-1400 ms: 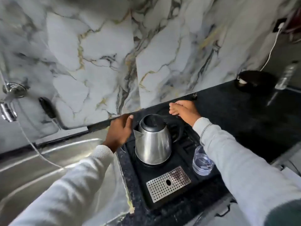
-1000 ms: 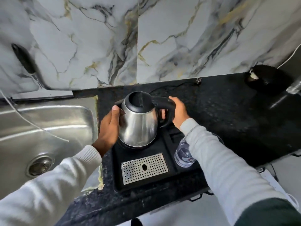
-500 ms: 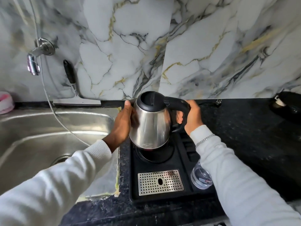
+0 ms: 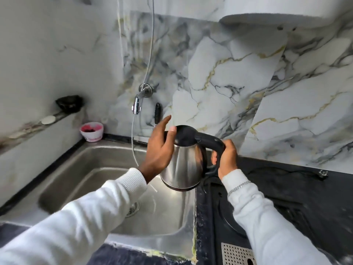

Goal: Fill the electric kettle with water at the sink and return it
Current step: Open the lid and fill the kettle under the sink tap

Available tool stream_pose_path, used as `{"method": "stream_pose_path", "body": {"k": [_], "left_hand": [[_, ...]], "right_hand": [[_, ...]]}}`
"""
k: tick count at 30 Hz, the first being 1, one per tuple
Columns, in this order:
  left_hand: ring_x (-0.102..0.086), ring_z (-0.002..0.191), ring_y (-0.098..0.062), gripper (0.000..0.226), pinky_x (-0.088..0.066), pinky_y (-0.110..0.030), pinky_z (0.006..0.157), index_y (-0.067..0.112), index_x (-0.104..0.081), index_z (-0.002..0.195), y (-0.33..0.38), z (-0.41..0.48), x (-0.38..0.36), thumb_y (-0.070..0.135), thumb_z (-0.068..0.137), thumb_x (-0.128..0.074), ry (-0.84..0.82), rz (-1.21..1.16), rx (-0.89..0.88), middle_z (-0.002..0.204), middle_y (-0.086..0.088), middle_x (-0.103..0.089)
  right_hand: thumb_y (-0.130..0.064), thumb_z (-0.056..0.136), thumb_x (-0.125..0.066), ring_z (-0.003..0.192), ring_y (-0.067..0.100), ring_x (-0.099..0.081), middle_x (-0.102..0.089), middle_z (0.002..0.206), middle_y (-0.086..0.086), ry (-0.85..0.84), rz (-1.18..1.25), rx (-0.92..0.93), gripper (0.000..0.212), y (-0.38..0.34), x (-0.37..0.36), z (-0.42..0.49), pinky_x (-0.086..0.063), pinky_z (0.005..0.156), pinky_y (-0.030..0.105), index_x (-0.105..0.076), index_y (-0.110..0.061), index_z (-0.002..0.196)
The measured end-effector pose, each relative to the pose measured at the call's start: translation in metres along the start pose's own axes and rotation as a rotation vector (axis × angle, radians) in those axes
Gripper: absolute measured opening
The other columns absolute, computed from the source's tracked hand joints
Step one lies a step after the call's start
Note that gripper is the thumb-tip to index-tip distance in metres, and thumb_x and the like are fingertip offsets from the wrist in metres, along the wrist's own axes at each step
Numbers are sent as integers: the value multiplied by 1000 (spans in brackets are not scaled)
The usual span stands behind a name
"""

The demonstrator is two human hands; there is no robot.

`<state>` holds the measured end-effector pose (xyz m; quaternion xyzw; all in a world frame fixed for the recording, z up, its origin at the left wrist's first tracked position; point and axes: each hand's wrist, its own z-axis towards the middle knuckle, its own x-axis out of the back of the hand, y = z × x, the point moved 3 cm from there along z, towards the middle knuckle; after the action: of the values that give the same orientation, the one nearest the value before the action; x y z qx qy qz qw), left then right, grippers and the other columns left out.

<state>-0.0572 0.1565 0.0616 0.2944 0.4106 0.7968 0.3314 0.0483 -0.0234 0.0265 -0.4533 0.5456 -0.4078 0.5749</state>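
Carry step. Right hand (image 4: 227, 159) grasps kettle (image 4: 183, 165) by handle; left hand (image 4: 158, 148) unclenched, thumb on lid (image 4: 186, 135). Next, likely: open lid, shift to tap (image 4: 137, 105), 11 o'clock.

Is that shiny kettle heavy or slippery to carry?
Probably light: the kettle hangs from the right hand by its handle. Polished steel is likely slippery, so the left hand steadies it. Rigid, unlikely to flex.

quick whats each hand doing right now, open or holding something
Left hand: open, palm against the kettle, thumb on its lid.
Right hand: closed, fingers wrapped round the kettle's handle.
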Motion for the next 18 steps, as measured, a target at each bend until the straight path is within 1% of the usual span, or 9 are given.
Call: {"method": "stream_pose_path", "body": {"k": [1,3,4,5,8,11,13,15,18], "left_hand": [[-38,138,-16,57,-26,-20,112,19,-44,140,-3,-1,6,48,92,-39,10,80,-42,147,-4,-46],[-28,143,-27,52,-21,-42,118,15,-51,132,-13,-1,19,44,90,-45,19,227,-59,149,-11,-42],[-23,145,-31,49,-19,-49,118,14,-55,126,-19,-1,24,44,88,-47,21,293,-40,149,-14,-40],[-20,146,-33,48,-17,-51,118,13,-58,121,-24,-1,28,44,87,-48,30,343,-10,150,-16,-38],[-18,145,-38,43,-12,-53,118,8,-61,116,-42,4,44,39,88,-55,109,402,73,151,-19,-35],[-22,144,-39,39,-13,-55,117,4,-63,111,-49,18,52,33,85,-62,164,423,117,150,-21,-36],[-27,141,-37,35,-13,-56,116,4,-64,108,-54,29,55,30,84,-63,159,428,72,146,-19,-40],[-34,138,-35,30,-14,-58,116,4,-64,105,-58,40,57,23,82,-65,154,387,-15,140,-15,-45],[-28,142,-37,28,-12,-57,118,2,-61,104,-60,58,59,14,79,-66,68,452,-179,143,-16,-43]], "right_hand": [[-25,87,-36,28,15,-30,-38,32,1,8,-2,-1,41,6,-12,-2,-22,33,21,-47,-12,50],[-23,85,-39,29,14,-31,-39,32,0,23,-12,-3,35,19,-37,-5,-23,35,20,-49,-10,54],[-23,83,-40,29,14,-32,-39,33,0,27,-21,-1,32,24,-48,-6,-23,36,20,-49,-10,55],[-23,81,-41,30,15,-31,-39,33,0,30,-30,4,30,29,-57,-8,-23,37,21,-49,-10,55],[-27,73,-43,31,16,-30,-38,34,1,36,-21,-5,26,48,-92,-11,-22,37,19,-48,-10,54],[-28,72,-42,30,15,-30,-38,34,0,59,-6,-23,25,64,-113,-11,-24,36,19,-48,-10,54],[-29,71,-42,30,16,-30,-38,34,0,70,26,-41,26,75,-124,-6,-24,35,19,-48,-11,54],[-29,72,-42,30,16,-31,-38,35,0,85,64,-60,25,84,-133,2,-24,36,19,-48,-12,55],[-27,73,-42,31,16,-31,-38,35,0,110,108,-97,23,96,-140,16,-24,37,17,-45,-13,55]]}}
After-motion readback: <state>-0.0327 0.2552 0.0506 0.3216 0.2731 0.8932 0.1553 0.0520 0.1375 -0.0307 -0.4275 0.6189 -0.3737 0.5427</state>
